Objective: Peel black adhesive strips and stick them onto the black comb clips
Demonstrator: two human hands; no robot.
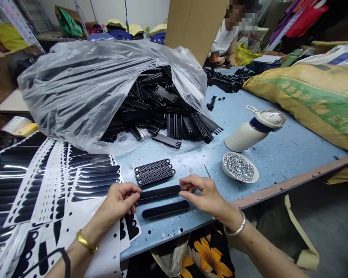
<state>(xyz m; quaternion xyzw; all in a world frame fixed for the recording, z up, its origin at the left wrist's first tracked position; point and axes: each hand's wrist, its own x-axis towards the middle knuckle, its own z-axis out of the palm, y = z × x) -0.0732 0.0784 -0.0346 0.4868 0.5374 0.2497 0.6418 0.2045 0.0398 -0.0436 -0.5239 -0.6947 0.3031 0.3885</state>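
Observation:
A long black plastic piece with rounded ends [160,194] lies level between my hands just above the blue table [202,170]. My left hand [123,199] pinches its left end between thumb and fingers. At its right end are the thumb and curled fingers of my right hand [201,192], also closed on it. A second matching black piece [165,209] rests on the table nearer to me. Behind them sits a small stack of perforated black pieces [155,172] with shiny round spots at their ends. My fingers partly hide both ends of the held piece.
A clear plastic bag [75,88] spills many black parts. Sheets of black stickers [97,181] cover the left side. At right stand a white bowl of small metal pieces [240,167], a cream bottle [246,135] and a yellow sack [309,96]. A co-worker [224,40] sits behind.

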